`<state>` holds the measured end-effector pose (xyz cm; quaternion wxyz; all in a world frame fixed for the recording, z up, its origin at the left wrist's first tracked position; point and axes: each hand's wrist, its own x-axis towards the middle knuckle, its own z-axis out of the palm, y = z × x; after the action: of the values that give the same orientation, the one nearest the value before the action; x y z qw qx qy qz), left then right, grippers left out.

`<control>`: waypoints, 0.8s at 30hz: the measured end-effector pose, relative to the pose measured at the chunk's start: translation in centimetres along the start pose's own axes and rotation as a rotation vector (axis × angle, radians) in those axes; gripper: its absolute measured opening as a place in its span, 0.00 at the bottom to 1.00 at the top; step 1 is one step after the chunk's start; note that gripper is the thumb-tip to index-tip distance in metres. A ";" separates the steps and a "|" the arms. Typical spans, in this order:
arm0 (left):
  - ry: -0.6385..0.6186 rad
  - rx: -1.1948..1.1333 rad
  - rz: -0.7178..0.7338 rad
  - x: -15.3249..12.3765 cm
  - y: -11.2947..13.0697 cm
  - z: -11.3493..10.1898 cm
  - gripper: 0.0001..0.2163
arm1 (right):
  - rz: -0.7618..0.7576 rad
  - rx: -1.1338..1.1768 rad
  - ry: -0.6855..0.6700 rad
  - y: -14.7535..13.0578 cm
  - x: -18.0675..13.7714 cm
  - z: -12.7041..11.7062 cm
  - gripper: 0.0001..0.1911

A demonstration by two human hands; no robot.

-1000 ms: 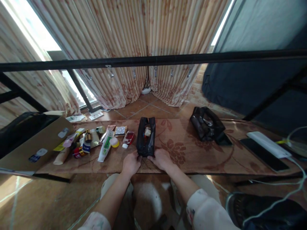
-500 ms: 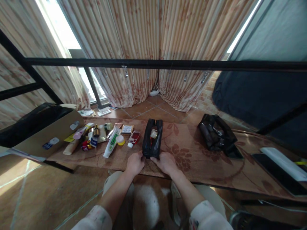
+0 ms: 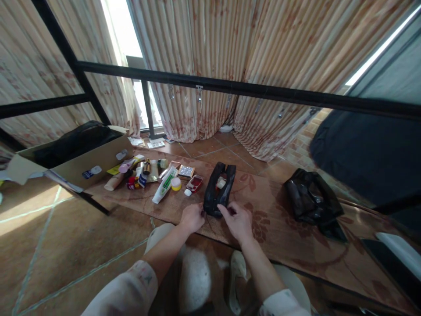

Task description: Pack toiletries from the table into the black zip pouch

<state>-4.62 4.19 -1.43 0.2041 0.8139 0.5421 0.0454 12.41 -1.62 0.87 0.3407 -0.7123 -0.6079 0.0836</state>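
A black pouch [image 3: 211,202] stands on the cloth-covered bench in front of me, its long top gaping. Through the gap a small whitish item [image 3: 221,182] shows; the rest of what is inside is hidden. At the near left corner of the pouch, my left hand [image 3: 192,218] is closed with its fingertips pinching the edge. My right hand [image 3: 237,220] grips the near right corner, thumb laid on top and the other fingers curled at the side. Left of the pouch lie a red-filled clear case [image 3: 194,184], a yellow-and-white jar [image 3: 176,184] and a white-and-green tube [image 3: 165,185].
Farther left are a glittery compact [image 3: 186,171], several bottles and tubes, and a cardboard box [image 3: 98,164] with black material inside. A crumpled black plastic bag [image 3: 312,197] sits to the right. A black metal rail [image 3: 230,87] crosses beyond the bench [image 3: 272,219].
The view has tilted and turned slightly left. My right thumb has come up onto the pouch's near end, and the pouch leans a little more. My left hand stays at its corner.
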 end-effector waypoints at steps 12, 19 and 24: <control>0.005 0.096 0.010 -0.4 0.4 0.1 0.12 | -0.166 0.153 0.187 0.5 -0.1 0.8 0.22; 0.039 0.016 -0.016 -0.4 0.7 -0.1 0.20 | -0.153 0.207 0.161 0.7 -0.1 0.9 0.21; 0.053 0.005 -0.010 -0.4 0.7 0.0 0.25 | -0.101 0.245 0.155 0.7 -0.1 1.1 0.21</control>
<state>-4.18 3.62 -1.15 0.1878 0.8102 0.5515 0.0644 12.38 -1.30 -0.45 0.4744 -0.6384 -0.6002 0.0847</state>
